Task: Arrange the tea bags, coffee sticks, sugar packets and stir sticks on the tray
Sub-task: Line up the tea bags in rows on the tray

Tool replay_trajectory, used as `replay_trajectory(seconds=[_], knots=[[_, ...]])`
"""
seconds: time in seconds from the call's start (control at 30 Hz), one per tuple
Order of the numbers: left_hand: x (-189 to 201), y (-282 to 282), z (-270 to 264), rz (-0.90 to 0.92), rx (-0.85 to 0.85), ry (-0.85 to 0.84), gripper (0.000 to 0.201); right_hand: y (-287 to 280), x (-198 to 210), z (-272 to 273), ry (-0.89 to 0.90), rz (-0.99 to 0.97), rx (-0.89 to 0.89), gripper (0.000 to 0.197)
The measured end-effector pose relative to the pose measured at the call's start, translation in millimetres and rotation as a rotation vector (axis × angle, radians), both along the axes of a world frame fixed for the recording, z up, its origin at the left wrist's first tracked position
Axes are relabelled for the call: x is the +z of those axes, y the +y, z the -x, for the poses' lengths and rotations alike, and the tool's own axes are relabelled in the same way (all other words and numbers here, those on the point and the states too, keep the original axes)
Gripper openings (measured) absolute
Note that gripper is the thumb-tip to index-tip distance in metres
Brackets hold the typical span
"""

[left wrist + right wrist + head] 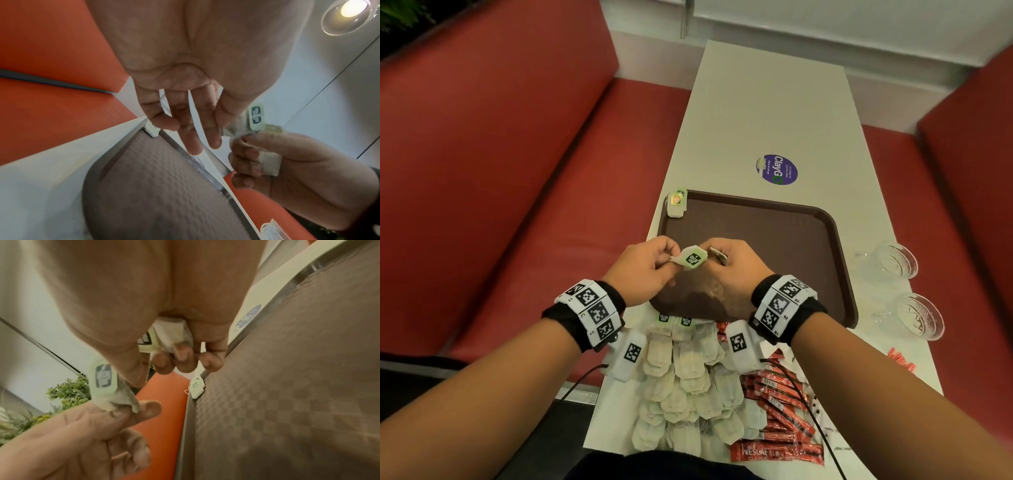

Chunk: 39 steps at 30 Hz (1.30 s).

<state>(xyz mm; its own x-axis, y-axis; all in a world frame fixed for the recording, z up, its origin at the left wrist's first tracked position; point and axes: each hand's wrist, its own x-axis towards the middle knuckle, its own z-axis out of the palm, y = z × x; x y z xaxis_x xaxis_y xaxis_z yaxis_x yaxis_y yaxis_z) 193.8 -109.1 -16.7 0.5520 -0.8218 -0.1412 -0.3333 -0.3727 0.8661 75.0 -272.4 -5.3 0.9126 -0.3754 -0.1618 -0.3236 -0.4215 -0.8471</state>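
Note:
Over the near-left part of the brown tray (791, 240), both hands pinch one tea bag (690, 258) with a green tag. My left hand (669, 262) pinches its paper end (115, 402) between thumb and forefinger. My right hand (709, 260) holds the tag end (256, 116) and keeps a second tea bag (172, 332) tucked under its curled fingers. Another tea bag (677, 204) lies on the tray's far-left corner. A pile of tea bags (688, 383) and red coffee sticks (777, 411) lie on the table in front of the tray.
Two clear glasses (897, 263) (921, 317) stand to the right of the tray, and red stir sticks (900, 359) lie nearer on that side. Red bench seats (500, 171) flank the narrow white table (774, 102). A purple sticker (779, 169) sits beyond the tray.

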Motion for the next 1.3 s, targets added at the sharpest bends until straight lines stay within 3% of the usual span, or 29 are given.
replay_trajectory(seconds=[0.27,0.33,0.43,0.5,0.6,0.8,0.97,1.07,1.2,1.3], knots=[[-5.4,-15.6,-5.1,-0.068,0.006,-0.017,0.005,-13.5,2.3,-8.3,-0.015,0.028,-0.014,0.009],[-5.7,-16.3,-5.8,-0.088,-0.055,-0.038,0.015,-16.3,2.2,-9.8,-0.007,0.052,-0.04,0.009],[1.7,-19.2,-5.7,0.025,-0.055,-0.112,0.025,-21.4,3.8,-12.3,0.011,0.171,-0.002,0.007],[6.0,-22.4,-7.8,0.112,-0.033,-0.196,0.015,-21.4,6.4,-13.4,0.013,0.231,0.031,0.003],[8.5,-26.7,-13.5,0.173,-0.043,-0.307,0.006,-20.3,6.8,-14.1,-0.021,0.203,0.046,0.013],[9.4,-31.9,-18.1,0.284,0.007,-0.252,0.007,-19.6,-0.3,-17.8,-0.107,0.102,-0.064,0.007],[-3.0,-42.1,-31.5,0.169,0.034,-0.203,0.009,-30.8,-12.0,-23.8,-0.037,0.061,-0.045,0.007],[-17.1,-57.0,-55.3,0.097,0.207,-0.131,0.009,-40.6,-20.1,-24.4,-0.007,0.133,-0.057,0.03],[-34.9,-78.9,-98.8,-0.145,0.291,-0.215,0.014,-51.7,-22.5,-21.9,-0.008,-0.081,-0.133,0.024],[-49.2,-94.0,-119.5,-0.294,0.298,-0.272,0.019,-61.7,-27.0,-23.2,0.01,-0.077,-0.126,0.011]])
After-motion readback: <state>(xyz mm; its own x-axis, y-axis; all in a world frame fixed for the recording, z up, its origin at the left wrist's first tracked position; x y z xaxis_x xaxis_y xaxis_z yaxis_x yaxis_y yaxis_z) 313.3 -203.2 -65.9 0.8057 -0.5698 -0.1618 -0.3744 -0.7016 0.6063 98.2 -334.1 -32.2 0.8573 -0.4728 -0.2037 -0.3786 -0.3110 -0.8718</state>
